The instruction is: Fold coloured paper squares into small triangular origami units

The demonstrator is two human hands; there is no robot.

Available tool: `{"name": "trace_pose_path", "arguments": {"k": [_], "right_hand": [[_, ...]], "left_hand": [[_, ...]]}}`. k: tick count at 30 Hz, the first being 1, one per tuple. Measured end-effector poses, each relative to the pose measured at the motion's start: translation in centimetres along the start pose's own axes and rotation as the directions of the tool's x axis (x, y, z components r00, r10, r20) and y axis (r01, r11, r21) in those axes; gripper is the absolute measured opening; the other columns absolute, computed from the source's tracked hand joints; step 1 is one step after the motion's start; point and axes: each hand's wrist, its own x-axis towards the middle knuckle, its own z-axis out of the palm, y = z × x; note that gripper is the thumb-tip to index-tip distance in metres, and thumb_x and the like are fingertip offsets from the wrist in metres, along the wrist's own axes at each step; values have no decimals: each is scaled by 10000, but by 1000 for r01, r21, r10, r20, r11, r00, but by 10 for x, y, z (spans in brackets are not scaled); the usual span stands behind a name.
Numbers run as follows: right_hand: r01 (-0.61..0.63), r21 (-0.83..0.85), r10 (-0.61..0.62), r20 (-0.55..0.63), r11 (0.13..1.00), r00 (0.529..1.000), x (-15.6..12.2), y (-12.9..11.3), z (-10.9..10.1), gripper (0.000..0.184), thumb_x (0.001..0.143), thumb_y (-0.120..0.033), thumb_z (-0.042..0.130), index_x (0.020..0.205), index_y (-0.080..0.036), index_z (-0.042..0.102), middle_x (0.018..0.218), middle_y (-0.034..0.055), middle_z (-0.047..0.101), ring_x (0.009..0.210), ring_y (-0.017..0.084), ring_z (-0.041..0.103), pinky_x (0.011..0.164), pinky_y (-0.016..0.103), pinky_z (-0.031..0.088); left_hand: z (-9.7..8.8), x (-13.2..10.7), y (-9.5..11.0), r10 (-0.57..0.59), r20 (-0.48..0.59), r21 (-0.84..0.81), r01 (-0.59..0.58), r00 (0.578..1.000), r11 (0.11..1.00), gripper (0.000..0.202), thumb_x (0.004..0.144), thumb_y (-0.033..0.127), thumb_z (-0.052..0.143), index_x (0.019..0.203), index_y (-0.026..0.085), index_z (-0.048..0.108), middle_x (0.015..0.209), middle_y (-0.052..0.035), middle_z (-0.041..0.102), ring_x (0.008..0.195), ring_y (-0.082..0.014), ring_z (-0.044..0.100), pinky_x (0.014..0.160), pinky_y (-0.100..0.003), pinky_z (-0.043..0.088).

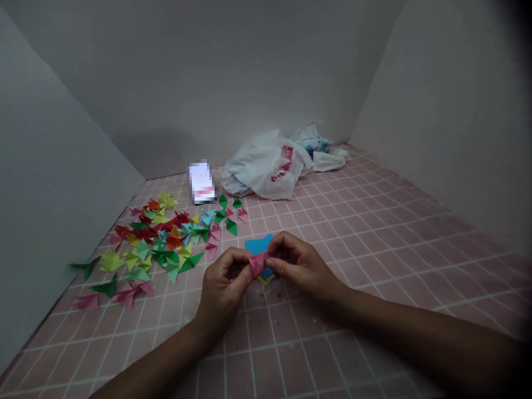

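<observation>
A small folded piece of pink paper (258,264) is held between both hands near the middle of the head view. My left hand (224,280) pinches its left side between thumb and fingers. On the other side, my right hand (300,266) grips the paper's upper right edge with thumb and forefinger. Just behind and below the hands lie blue paper sheets (256,246), with a yellow sheet (265,280) showing at the near corner. The hands partly cover these sheets.
Many folded paper pieces in several colours, among them a light-green one (143,249), spread over the pink tiled surface (357,233) to the left. A lit phone (201,182) leans near the back wall. Crumpled white plastic bags (261,166) lie beside it. Walls rise left, right and behind.
</observation>
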Motion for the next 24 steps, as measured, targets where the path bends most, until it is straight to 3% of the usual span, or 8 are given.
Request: {"name": "trace_pose_path", "arguments": {"k": [15, 24], "right_hand": [[-21, -28, 20, -13, 999, 1000, 0, 8, 1, 168, 771, -278, 709, 860, -184, 602, 841, 22, 609, 755, 156, 568, 683, 309, 458], [-107, -26, 107, 1, 994, 994, 0, 4, 3, 216, 744, -316, 720, 862, -183, 598, 794, 17, 607, 697, 152, 553, 620, 294, 445]], "left_hand": [[2, 0, -1, 70, -41, 36, -69, 997, 997, 45, 816, 169, 667, 772, 174, 658, 738, 6, 677, 657, -96, 643, 627, -185, 539], [1, -2, -2, 106, -7, 105, -104, 994, 989, 47, 837, 156, 643, 796, 176, 653, 781, -4, 669, 709, -107, 647, 664, -199, 539]]}}
